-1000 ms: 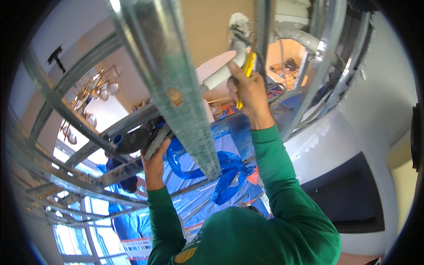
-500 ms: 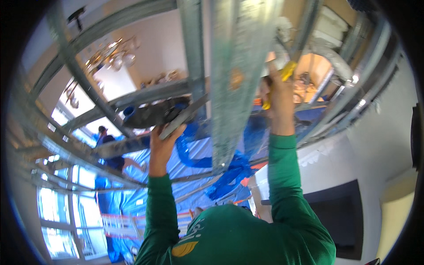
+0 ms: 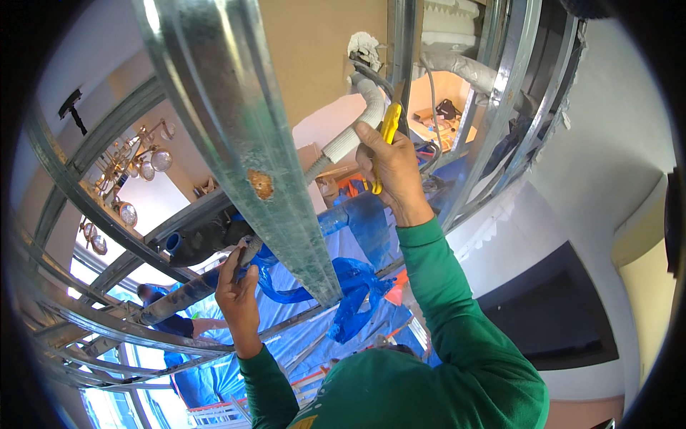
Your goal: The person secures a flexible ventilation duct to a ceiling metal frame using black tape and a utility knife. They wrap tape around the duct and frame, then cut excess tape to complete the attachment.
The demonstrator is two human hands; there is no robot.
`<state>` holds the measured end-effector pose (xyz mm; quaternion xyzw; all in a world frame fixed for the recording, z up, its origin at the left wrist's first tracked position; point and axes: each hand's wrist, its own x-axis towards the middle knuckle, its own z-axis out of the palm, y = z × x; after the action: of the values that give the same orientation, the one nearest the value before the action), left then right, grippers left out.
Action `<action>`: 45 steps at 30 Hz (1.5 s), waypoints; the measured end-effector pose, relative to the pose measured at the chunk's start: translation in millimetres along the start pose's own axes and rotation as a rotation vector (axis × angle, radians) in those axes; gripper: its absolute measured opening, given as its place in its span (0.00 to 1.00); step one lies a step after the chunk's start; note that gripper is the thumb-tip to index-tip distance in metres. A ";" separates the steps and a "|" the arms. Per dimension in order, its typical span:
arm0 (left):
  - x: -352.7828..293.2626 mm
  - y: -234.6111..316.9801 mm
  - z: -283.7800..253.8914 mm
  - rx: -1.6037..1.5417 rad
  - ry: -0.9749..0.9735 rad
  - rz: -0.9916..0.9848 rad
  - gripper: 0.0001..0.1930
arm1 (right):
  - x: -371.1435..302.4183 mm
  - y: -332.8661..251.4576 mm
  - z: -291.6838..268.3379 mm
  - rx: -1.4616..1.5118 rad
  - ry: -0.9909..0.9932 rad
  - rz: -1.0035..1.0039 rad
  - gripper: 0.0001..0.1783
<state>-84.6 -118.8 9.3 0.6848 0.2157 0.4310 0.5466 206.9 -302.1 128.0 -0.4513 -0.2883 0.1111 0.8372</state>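
Observation:
My right hand (image 3: 391,168) is closed around a yellow utility knife (image 3: 389,129), held upright beside a grey hose with a pale ribbed sleeve (image 3: 350,141). The hose runs down from a hole in the tan board and passes behind a wide metal stud (image 3: 246,143). On the stud's other side, my left hand (image 3: 237,293) has its fingers and thumb around the grey hose end (image 3: 250,248). A dark fitting with a blue-rimmed opening (image 3: 196,244) lies just beyond those fingers. The knife's blade cannot be made out.
Metal framing (image 3: 128,182) curves around the left, with more studs (image 3: 500,93) at the right. Dark cables (image 3: 375,77) hang near the hose. Crumpled blue plastic (image 3: 354,300) hangs below the stud. Another person (image 3: 168,314) is lower left, near a hanging lamp (image 3: 136,161).
My view has shifted, so the stud now leans across the left. My right hand, blurred before, is now steady beside the sleeved hose. My left hand still holds the hose end.

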 end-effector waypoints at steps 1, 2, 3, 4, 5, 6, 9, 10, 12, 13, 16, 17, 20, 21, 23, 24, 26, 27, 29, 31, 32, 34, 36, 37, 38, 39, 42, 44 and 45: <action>-5.3 -2.4 0.1 0.003 0.026 0.003 0.25 | -5.1 -1.3 -4.2 -0.040 0.027 0.003 0.18; -11.3 -5.2 0.0 0.007 0.050 0.006 0.24 | -12.1 -2.9 -9.9 -0.080 0.055 0.007 0.19; -17.2 -8.4 -1.1 0.012 0.071 0.011 0.23 | -21.0 -3.2 -15.6 -0.119 0.086 0.010 0.20; -24.0 -12.2 -3.0 0.048 0.068 -0.001 0.23 | -33.8 -1.2 -21.3 -0.148 0.115 -0.005 0.22; -32.1 -16.1 -5.4 0.085 0.065 -0.014 0.22 | -48.8 0.7 -28.9 -0.189 0.097 0.007 0.22; -39.2 -20.9 -7.7 0.146 0.086 -0.083 0.21 | -66.4 3.7 -37.8 -0.229 0.078 0.025 0.21; -54.0 -40.2 -10.6 0.220 -0.070 -0.060 0.19 | -117.1 20.1 -69.6 -0.305 0.038 0.178 0.20; -56.3 -46.3 -10.4 0.305 -0.081 -0.039 0.16 | -131.3 28.9 -77.8 -0.318 0.065 0.230 0.20; -55.9 -54.6 -10.1 0.409 -0.192 -0.042 0.15 | -153.6 44.0 -93.3 -0.322 0.112 0.332 0.20; -55.9 -56.2 -9.5 0.466 -0.234 -0.073 0.15 | -161.6 50.5 -99.2 -0.347 0.108 0.331 0.19; -55.0 -52.3 -6.9 0.702 -0.340 0.124 0.14 | -175.6 62.0 -112.4 -0.477 0.089 0.345 0.18; -56.4 -48.7 -5.9 0.799 -0.348 0.218 0.14 | -178.4 64.6 -114.4 -0.444 0.086 0.323 0.18; -59.3 -40.2 -4.6 0.820 -0.401 0.007 0.17 | -183.4 71.0 -117.1 -0.365 0.101 0.309 0.17; -58.9 -40.1 -4.9 0.793 -0.423 -0.081 0.18 | -183.7 73.2 -117.5 -0.334 0.112 0.304 0.17; -58.5 -43.9 -8.5 0.753 -0.463 -0.099 0.18 | -183.2 76.8 -117.8 -0.300 0.124 0.285 0.17; -58.2 -47.3 -12.0 0.720 -0.484 -0.083 0.19 | -183.0 77.2 -117.3 -0.294 0.121 0.275 0.16; -58.3 -54.9 -20.8 0.875 -0.549 0.009 0.13 | -182.6 74.1 -115.8 -0.265 0.145 0.306 0.16; -58.2 -58.1 -25.1 0.947 -0.579 0.069 0.11 | -181.9 70.3 -115.0 -0.244 0.173 0.345 0.16; -56.6 -61.0 -30.0 1.134 -0.602 0.327 0.10 | -177.7 61.0 -112.7 -0.363 0.150 0.350 0.15; -53.2 -54.8 -30.1 1.113 -0.605 0.349 0.10 | -168.7 50.1 -113.8 -0.627 0.059 0.271 0.15; -51.5 -49.4 -27.5 0.995 -0.591 0.237 0.10 | -162.5 45.7 -116.0 -0.708 0.034 0.235 0.13; -46.5 -35.2 -18.8 0.767 -0.552 0.074 0.12 | -136.6 53.7 -116.6 -0.862 0.036 0.022 0.13; -41.0 -20.7 -8.9 0.653 -0.547 -0.010 0.14 | -113.3 62.9 -121.9 -1.028 0.016 -0.151 0.11; -38.0 -16.2 -3.7 0.578 -0.544 -0.046 0.15 | -104.4 69.0 -123.1 -1.057 0.008 -0.143 0.10; -34.0 -13.7 0.6 0.633 -0.569 -0.004 0.16 | -98.0 75.2 -123.2 -1.080 0.002 -0.147 0.10; -32.5 -13.6 5.2 0.532 -0.579 -0.073 0.16 | -94.0 79.7 -123.8 -1.104 0.004 -0.115 0.10; -30.0 -22.6 15.1 0.250 -0.588 -0.267 0.18 | -90.4 86.2 -122.9 -0.763 -0.093 0.369 0.12; -26.0 -33.7 22.2 0.137 -0.648 -0.195 0.18 | -88.9 84.3 -120.0 -0.584 -0.169 0.409 0.11; -23.6 -38.6 26.1 0.068 -0.688 -0.169 0.19 | -88.9 82.3 -117.2 -0.500 -0.192 0.456 0.10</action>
<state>-68.9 -139.7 -36.0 0.7873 0.0890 0.1208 0.5980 209.5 -376.0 -23.4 -0.6827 -0.2760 0.2632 0.6233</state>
